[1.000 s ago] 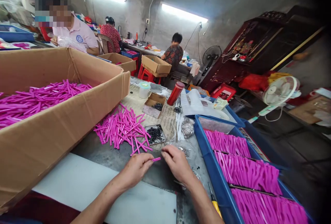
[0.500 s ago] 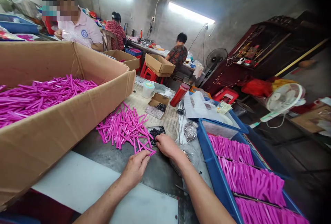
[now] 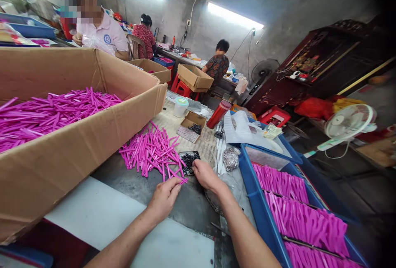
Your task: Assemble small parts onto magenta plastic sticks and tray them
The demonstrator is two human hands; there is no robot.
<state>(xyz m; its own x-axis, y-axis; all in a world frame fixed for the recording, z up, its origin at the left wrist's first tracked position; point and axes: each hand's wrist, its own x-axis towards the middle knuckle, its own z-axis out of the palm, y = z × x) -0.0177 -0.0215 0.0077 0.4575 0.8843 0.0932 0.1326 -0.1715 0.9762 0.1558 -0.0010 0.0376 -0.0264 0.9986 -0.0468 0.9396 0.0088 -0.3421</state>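
My left hand point(image 3: 162, 198) is closed, its thumb and fingertips pinching a slim magenta plastic strip point(image 3: 184, 181) whose end sticks out to the right. My right hand point(image 3: 204, 173) reaches to the right edge of a small dark tray point(image 3: 185, 172) that holds small black parts point(image 3: 188, 161). Its fingers are drawn together there; whatever they grip is hidden. Just beyond my left hand, a loose pile of magenta strips point(image 3: 151, 149) spreads over the tabletop, reaching the tray's left side.
A big cardboard box point(image 3: 102, 130) of magenta strips stands at left. On the right, a blue crate point(image 3: 252, 189) holds rows of magenta strips. Farther back are a small carton point(image 3: 188, 133), a lidded tub point(image 3: 180, 107) and a red flask point(image 3: 218, 114). Several people sit beyond.
The view has swung slightly, so everything sits a little farther right. Both hands keep nearly the same places, the left at the strip and the right at the tray.
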